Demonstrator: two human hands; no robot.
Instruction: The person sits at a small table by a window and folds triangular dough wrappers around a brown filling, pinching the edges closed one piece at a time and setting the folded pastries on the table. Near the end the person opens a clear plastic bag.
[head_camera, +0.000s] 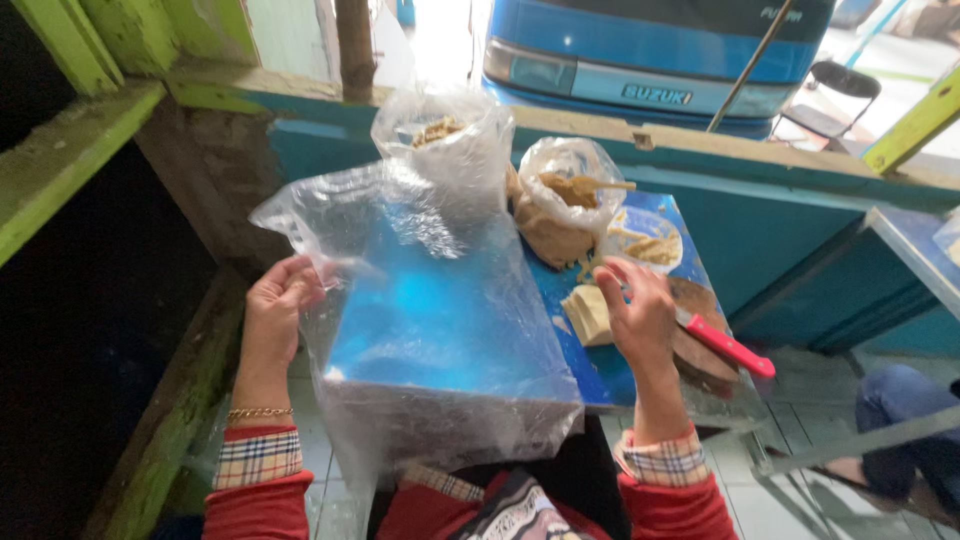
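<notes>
Grip: left hand (275, 305) pinching edge of large clear plastic bag (430, 320), spread over blue surface (600, 370) centre. Right hand (635, 315) clenched on red-handled knife (725, 345), 3 o'clock. Best keep blade off plastic; hold bag mouth taut.

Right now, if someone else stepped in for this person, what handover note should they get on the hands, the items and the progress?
Left hand: pinching the edge of the large clear plastic bag, which is spread open over the blue table.
Right hand: holding the bag's other edge, beside the pale tan block.
Nearby: red-handled knife on the round wooden board, two filled plastic bags behind, a small plate of pale strips.
Done: big bag opened out.
Left: nothing is inside the big bag yet.
</notes>
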